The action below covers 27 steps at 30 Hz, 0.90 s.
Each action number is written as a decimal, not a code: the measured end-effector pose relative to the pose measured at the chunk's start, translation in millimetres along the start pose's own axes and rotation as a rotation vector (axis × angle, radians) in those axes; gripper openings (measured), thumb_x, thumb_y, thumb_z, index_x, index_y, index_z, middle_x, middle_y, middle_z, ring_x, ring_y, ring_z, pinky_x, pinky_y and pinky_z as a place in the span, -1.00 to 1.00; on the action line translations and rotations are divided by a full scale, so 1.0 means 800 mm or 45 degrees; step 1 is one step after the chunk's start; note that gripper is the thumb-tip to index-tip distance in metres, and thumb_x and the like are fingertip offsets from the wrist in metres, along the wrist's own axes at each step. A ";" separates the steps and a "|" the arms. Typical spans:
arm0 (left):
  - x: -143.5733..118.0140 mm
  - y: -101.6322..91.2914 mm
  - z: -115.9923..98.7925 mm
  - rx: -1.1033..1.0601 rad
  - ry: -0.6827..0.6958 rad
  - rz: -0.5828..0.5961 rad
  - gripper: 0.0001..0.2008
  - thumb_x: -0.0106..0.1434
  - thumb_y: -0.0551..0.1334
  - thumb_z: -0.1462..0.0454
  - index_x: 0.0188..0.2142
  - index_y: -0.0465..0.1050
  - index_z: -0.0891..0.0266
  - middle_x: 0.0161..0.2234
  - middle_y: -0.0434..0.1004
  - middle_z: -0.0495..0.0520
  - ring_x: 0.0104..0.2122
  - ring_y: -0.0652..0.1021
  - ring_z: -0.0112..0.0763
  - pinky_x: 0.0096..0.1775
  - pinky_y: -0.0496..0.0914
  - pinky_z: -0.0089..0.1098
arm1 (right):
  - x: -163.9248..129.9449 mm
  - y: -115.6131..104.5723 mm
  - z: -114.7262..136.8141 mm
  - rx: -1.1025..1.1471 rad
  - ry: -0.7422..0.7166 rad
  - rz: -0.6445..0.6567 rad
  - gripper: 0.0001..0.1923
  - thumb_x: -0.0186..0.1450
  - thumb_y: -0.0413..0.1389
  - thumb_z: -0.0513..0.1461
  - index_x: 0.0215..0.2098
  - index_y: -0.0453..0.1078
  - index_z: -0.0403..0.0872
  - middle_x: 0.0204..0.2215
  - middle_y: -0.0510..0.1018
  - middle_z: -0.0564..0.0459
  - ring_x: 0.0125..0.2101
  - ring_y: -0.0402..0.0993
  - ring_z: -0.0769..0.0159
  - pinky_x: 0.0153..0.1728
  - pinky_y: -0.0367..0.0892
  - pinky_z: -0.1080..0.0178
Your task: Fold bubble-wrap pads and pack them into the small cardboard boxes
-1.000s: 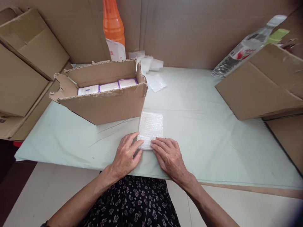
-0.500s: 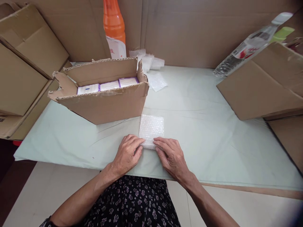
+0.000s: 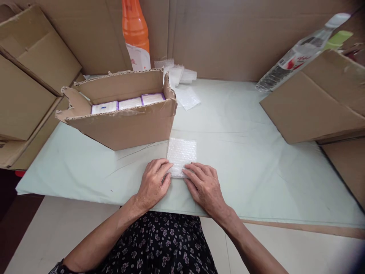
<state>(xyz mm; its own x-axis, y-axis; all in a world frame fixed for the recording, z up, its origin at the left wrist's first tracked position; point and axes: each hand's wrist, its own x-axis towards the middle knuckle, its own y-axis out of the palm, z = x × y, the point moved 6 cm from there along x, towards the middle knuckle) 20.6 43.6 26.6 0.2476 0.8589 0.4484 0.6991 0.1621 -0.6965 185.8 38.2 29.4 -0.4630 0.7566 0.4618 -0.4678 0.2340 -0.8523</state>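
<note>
A small bubble-wrap pouch lies flat on the pale green table sheet in front of me. My left hand presses its near left corner with curled fingers. My right hand rests on its near right corner, fingertips on the wrap. Whether the fingers pinch the edge or only press it I cannot tell. An open cardboard box just left of the pouch holds three white packets with purple edges.
More bubble-wrap pieces lie at the back. An orange bottle stands behind the box. A clear plastic bottle leans on flattened cardboard at the right. Stacked cardboard fills the left.
Both hands have slid a little forward along the pouch's near edge and the left fingers have curled tighter. The pouch itself has hardly shifted.
</note>
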 end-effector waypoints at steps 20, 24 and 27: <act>-0.002 0.007 -0.001 0.025 0.078 0.084 -0.78 0.36 0.16 0.42 -0.05 0.49 0.26 -0.11 0.56 0.16 -0.07 0.48 -0.19 -0.03 0.42 -0.17 | 0.000 0.009 -0.007 0.115 0.070 0.047 -0.83 0.41 0.06 -0.34 -0.08 0.44 -0.07 -0.01 0.58 -0.09 0.01 0.45 0.09 -0.07 0.38 0.05; -0.001 0.006 0.000 -0.005 0.084 0.060 -0.80 0.39 0.15 0.41 -0.08 0.50 0.23 -0.16 0.58 0.12 -0.09 0.48 -0.21 -0.03 0.42 -0.18 | 0.000 0.009 -0.007 0.137 0.081 0.046 -0.82 0.41 0.05 -0.34 -0.07 0.43 -0.06 0.00 0.58 -0.08 0.02 0.46 0.10 -0.06 0.38 0.05; 0.000 0.006 0.001 -0.014 0.078 0.055 -0.81 0.39 0.14 0.41 -0.09 0.50 0.24 -0.19 0.58 0.12 -0.11 0.48 -0.21 -0.05 0.41 -0.18 | -0.001 0.009 -0.008 0.152 0.085 0.048 -0.81 0.41 0.06 -0.32 -0.04 0.43 -0.05 0.00 0.59 -0.08 0.02 0.46 0.10 -0.06 0.38 0.04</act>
<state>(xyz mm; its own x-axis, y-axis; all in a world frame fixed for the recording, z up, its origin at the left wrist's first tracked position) 23.4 44.6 23.0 0.3178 0.8336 0.4518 0.6941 0.1201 -0.7098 187.5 42.9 21.0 -0.4326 0.8032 0.4095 -0.5392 0.1335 -0.8315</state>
